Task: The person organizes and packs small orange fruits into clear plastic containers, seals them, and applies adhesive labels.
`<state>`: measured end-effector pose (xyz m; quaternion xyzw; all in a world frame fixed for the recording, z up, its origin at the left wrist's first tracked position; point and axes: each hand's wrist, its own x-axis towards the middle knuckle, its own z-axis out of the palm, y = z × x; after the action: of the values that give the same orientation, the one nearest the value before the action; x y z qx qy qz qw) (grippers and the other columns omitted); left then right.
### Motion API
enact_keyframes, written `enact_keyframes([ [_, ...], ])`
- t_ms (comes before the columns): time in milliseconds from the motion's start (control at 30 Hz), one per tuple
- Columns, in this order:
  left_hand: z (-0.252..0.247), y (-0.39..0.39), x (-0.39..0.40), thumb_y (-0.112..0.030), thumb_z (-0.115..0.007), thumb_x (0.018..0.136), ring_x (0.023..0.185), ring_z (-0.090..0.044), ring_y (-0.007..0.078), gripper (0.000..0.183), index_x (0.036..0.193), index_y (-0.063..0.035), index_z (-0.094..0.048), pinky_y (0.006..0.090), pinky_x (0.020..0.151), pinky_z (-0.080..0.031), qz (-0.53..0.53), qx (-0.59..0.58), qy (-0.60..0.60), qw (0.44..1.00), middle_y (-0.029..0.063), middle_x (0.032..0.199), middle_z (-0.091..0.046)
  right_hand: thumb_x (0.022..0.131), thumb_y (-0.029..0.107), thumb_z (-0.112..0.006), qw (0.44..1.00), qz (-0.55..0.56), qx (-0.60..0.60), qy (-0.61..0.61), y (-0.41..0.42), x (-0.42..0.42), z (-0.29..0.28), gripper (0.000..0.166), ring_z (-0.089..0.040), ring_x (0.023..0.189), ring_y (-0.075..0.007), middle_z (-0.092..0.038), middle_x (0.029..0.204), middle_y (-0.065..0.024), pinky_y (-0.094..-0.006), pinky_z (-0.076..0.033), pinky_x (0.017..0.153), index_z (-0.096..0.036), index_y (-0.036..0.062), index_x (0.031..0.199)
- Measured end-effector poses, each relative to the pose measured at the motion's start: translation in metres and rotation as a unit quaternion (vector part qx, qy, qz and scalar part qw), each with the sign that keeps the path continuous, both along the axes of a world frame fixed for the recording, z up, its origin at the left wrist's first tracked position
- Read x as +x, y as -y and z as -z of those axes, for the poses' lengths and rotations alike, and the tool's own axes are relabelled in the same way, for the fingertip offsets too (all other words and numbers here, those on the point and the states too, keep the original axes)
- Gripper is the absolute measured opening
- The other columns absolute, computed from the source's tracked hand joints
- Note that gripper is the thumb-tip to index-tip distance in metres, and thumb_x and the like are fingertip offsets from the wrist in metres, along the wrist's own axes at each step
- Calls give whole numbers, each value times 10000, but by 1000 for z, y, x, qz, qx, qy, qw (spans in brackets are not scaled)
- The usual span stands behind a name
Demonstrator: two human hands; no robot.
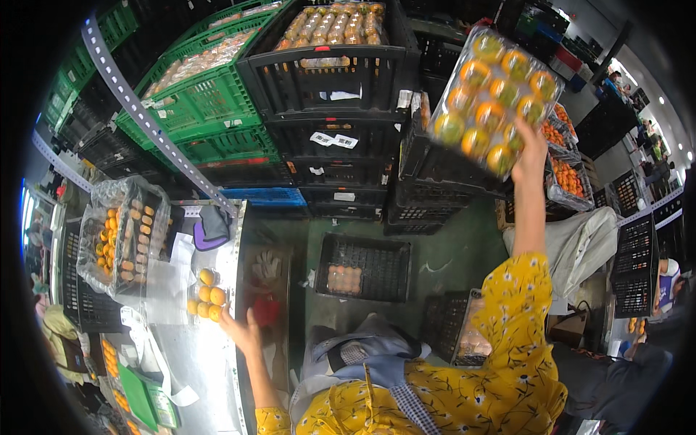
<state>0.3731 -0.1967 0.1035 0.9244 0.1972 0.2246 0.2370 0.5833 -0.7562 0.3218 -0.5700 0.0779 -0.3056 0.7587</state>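
My right hand [530, 155] is raised at the upper right and grips one edge of a clear plastic clamshell pack [492, 100]. Rows of round fruit, orange mottled with green, fill the tilted pack. It is held over stacked black crates. Over the edge of the metal worktable [204, 359], my left hand [242, 333] has its fingers apart and holds nothing. Its fingertips are close to several orange fruits [204, 294] that sit in a clear tray; whether they touch is hard to tell.
A plastic-lined crate [122, 239] of orange fruit stands at the left. Ahead are stacked black crates [331, 81] and green crates [201, 92] of packed fruit. A black crate [389, 272] with one pack lies on the floor. A perforated metal post [147, 119] slants over the table.
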Motion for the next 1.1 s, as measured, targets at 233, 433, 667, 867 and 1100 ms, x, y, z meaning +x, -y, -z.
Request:
enact_keyframes([
  [233, 69, -59, -72, -284, -790, 684, 1306, -304, 414, 1028, 1464, -57, -160, 510, 1061, -279, -123, 83, -342, 928, 227, 1487, -186, 700, 160, -733, 972, 102, -199, -73, 119, 165, 35, 366, -648, 806, -190, -672, 917, -96, -302, -504, 706, -647, -41, 993],
  [433, 75, -60, -74, -306, -769, 686, 1344, -253, 406, 1096, 1488, -69, -60, 522, 1070, -265, -129, 110, -416, 893, 206, 1529, -70, 674, 408, -701, 728, 153, -519, -422, 69, 201, 68, 538, -627, 1033, -338, -654, 1103, -175, -412, -489, 886, -648, 58, 1079],
  [667, 80, -61, -55, -351, -789, 646, 1355, -203, 460, 1208, 1484, -78, 37, 588, 1061, -265, -144, 107, -449, 875, 209, 1530, -55, 773, 290, -657, 756, -120, -488, -420, 25, 220, 103, 472, -694, 778, -334, -658, 920, -248, -410, -597, 633, -605, -109, 1020],
  [867, 83, -61, -51, -381, -791, 654, 1356, -211, 453, 1211, 1485, -80, 38, 571, 1072, -254, -146, 114, -451, 873, 209, 1531, -63, 871, 478, -525, 732, -180, -508, -417, 40, 220, 109, 572, -699, 739, -300, -670, 875, -204, -385, -591, 645, -632, -64, 1017],
  [1100, 85, -66, -58, -370, -780, 662, 1334, -281, 418, 1063, 1454, -31, -159, 513, 1067, -284, -134, 94, -375, 912, 247, 1442, -298, 887, 673, -258, 688, -110, -612, -373, 27, 226, 112, 800, -628, 1017, -325, -650, 1059, -222, -413, -459, 887, -670, 9, 1057],
])
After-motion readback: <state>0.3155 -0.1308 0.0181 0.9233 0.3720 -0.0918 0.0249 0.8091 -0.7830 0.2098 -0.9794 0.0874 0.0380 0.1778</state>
